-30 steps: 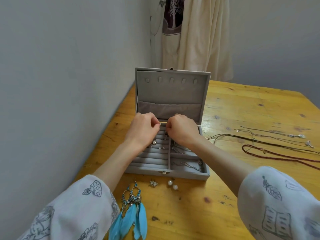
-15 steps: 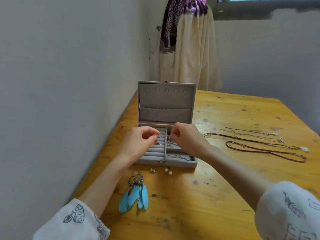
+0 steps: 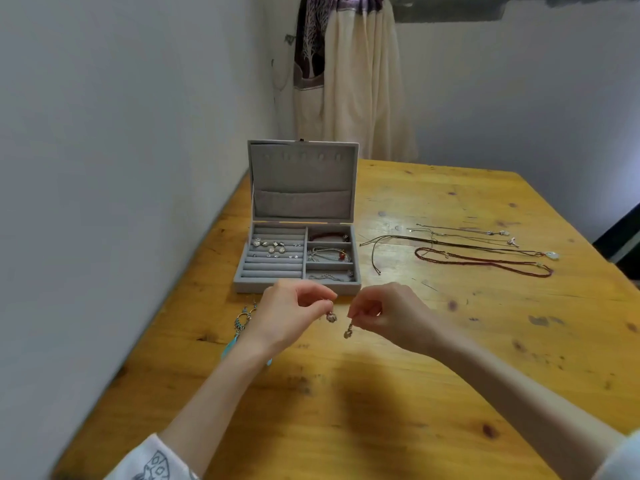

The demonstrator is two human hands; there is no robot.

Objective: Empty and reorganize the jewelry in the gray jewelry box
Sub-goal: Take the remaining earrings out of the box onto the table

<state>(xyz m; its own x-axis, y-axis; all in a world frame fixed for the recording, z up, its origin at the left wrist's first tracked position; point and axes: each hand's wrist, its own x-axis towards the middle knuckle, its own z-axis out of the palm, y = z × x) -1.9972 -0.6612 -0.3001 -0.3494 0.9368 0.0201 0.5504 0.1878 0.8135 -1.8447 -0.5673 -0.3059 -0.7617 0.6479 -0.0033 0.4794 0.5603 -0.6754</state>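
Head view. Both hands are raised over the yellow wooden surface (image 3: 433,341), just in front of the open gray velvet-lined jewelry box (image 3: 298,258). The left hand (image 3: 289,315) pinches a small silver drop earring (image 3: 331,317) between thumb and forefinger, the other fingers (image 3: 311,293) curled in. The right hand (image 3: 388,313) does the same with a second small silver drop earring (image 3: 348,331), which dangles from its fingertips. Neither earring touches the surface.

Box still part full: small silver earrings (image 3: 272,247) sit in the ring rolls on the left, and bracelets (image 3: 329,254) lie in the right-hand compartments. Thin cord and bead necklaces (image 3: 485,251) lie stretched out on the surface to the right, well apart from the box. A pair of blue feather earrings (image 3: 242,327) lies left of the hands, partly hidden by the left wrist.

Risks, as judged:
- The grip is on a tiny hook or wire only, so a slight loosening would drop an earring, which may bounce or roll toward the surface edge.
- The two dangling pieces hang near each other and could tangle if brought together.
- Set down near the feather pair, a hook could snag in the feathers.
- A sleeve or forearm sweeping back could drag the pieces already laid out.
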